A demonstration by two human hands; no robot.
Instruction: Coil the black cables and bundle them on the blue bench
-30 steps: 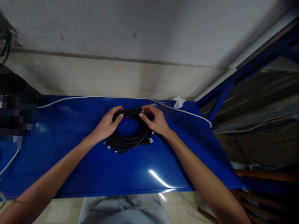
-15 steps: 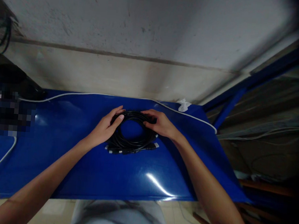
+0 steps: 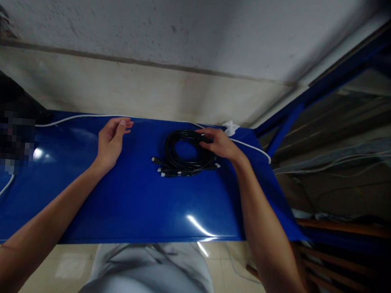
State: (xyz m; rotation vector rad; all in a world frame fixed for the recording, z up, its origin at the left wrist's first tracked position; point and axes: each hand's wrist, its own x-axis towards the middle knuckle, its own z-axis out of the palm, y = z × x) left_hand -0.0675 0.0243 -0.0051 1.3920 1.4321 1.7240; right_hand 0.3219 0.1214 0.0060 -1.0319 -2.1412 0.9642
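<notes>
A coil of black cables [image 3: 171,156] lies on the blue table, with several plug ends sticking out along its near side. My right hand [image 3: 218,143] is at the coil's far right side, its thumb and fingers closed around part of the cables. Off to the left of the coil, my left hand [image 3: 110,142] hovers over the table, touching no cable. Its fingers are loosely bent and apart, with nothing visible in them.
Along the wall at the table's [image 3: 119,208] back edge runs a white cable [image 3: 79,116]. Crumpled white material [image 3: 230,128] sits at the back right. A blue metal frame [image 3: 285,124] rises on the right. A dark object [image 3: 13,94] and white cable loops [image 3: 0,192] are at the left.
My left hand has let go of the coil and moved left, away from it. My right hand stays on the coil, which has shifted slightly toward the back of the table.
</notes>
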